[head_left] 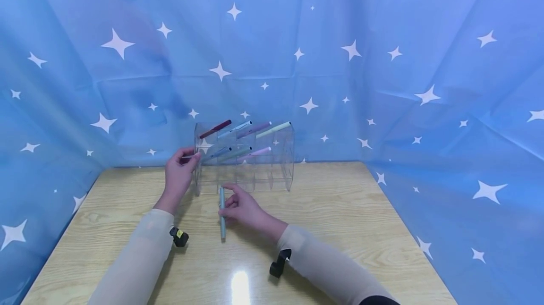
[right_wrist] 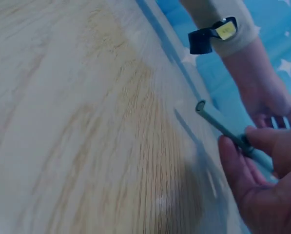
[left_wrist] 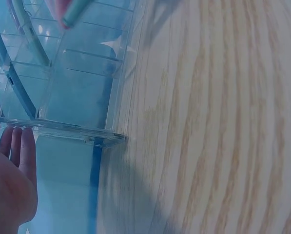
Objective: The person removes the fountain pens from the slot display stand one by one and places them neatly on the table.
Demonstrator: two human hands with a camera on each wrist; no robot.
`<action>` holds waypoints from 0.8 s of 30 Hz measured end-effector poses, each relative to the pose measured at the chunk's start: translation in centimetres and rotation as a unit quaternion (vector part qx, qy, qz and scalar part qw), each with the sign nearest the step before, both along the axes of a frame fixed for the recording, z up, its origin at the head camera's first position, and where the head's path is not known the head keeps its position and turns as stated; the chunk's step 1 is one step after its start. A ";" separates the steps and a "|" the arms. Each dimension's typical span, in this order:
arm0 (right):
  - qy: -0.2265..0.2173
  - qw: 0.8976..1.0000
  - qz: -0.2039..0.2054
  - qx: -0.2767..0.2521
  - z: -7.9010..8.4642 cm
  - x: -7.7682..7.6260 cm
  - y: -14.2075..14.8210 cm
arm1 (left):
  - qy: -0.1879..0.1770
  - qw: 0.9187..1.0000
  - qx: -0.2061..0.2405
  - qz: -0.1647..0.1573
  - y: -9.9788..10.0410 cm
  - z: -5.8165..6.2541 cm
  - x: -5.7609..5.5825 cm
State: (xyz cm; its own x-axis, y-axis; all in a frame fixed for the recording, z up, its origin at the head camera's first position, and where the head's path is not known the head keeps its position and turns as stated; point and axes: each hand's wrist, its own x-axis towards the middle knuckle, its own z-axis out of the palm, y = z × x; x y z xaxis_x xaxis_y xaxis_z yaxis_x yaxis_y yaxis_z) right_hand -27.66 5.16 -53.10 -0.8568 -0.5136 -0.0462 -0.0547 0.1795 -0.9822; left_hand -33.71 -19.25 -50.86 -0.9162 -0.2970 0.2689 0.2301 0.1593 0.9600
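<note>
My right hand (head_left: 245,208) pinches a teal pen (head_left: 223,222) between thumb and fingers, just in front of a clear acrylic pen rack (head_left: 272,184). In the right wrist view the pen (right_wrist: 218,124) slants, one end pointing away from the hand. My left hand (head_left: 178,173) is at the rack's left side. The left wrist view shows its fingers (left_wrist: 27,151) fairly straight, tips touching the outer side panel. In the rack's upper row lie a dark red pen (head_left: 215,129), a light blue one, a purple one and a pale green pen (head_left: 274,129). Below are blue, green and pink-purple pens (head_left: 257,153).
The rack stands near the back edge of a wooden table (head_left: 340,229). Behind it hangs a blue cloth (head_left: 255,36) with white stars. Each wrist wears a small black camera (head_left: 180,237).
</note>
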 end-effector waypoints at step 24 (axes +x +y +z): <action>-0.034 0.996 -0.017 0.079 0.6 -0.1 -3.1 | -0.001 1.000 -0.008 0.002 0.1 -0.1 -0.1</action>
State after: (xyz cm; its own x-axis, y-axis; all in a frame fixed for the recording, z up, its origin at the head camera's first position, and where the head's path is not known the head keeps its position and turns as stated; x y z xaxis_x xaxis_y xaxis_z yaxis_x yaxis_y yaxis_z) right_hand -27.80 2.04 -52.50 -0.8658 -0.4662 -0.1820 0.0194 0.3321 -0.9430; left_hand -33.82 -19.16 -50.93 -0.9155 -0.2958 0.2728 0.2285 0.1760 0.9575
